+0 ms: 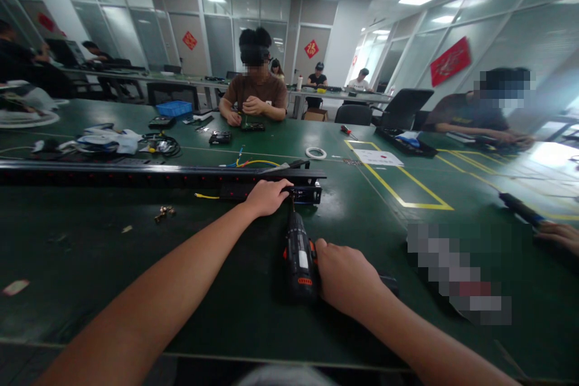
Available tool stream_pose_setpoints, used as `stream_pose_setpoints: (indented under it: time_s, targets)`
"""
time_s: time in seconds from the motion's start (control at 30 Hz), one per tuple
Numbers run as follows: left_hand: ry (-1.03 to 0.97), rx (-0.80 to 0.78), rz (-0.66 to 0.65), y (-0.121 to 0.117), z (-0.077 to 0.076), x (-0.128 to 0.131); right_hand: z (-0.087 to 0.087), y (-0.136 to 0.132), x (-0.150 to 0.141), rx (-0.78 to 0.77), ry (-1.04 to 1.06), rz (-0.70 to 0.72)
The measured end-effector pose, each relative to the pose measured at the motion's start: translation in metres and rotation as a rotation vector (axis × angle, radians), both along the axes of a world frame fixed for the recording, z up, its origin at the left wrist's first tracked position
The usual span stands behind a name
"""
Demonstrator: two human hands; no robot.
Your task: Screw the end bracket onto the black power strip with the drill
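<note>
My right hand is closed around the grip of a black and orange cordless drill, which lies over on its side. The drill's bit points away from me and meets the front face of a black metal housing. On this housing, near its right end, my left hand is closed with its fingertips beside the bit. A long black metal rail runs left from there along the table. From the housing's left side sticks out a short yellow wire. A small pile of brass-coloured screws lies nearer me.
Behind the rail are a bundle of cables, a blue basket and a white tape roll. Across sits a co-worker handling small parts. At right, another person's hand is by a black tool.
</note>
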State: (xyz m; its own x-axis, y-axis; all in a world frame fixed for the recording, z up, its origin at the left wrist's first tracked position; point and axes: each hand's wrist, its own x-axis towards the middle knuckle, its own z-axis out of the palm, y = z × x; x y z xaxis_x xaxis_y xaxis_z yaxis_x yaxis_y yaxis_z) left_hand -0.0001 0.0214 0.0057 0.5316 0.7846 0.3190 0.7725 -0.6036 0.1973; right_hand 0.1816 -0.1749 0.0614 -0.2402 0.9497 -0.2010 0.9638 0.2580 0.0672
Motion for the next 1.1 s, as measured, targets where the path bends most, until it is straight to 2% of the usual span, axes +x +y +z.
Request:
stream_pose_setpoints:
  time_s: [0.6, 1.1]
  targets:
    - [0.001, -0.006, -0.001, -0.0024, 0.0024, -0.0001, 0.0032, -0.0007, -0.0029, -0.004, 0.013, -0.043]
    - [-0.004, 0.010, -0.005, -0.0010, 0.0006, 0.0002, -0.0009, 0.0013, -0.0004, 0.005, 0.018, -0.020]
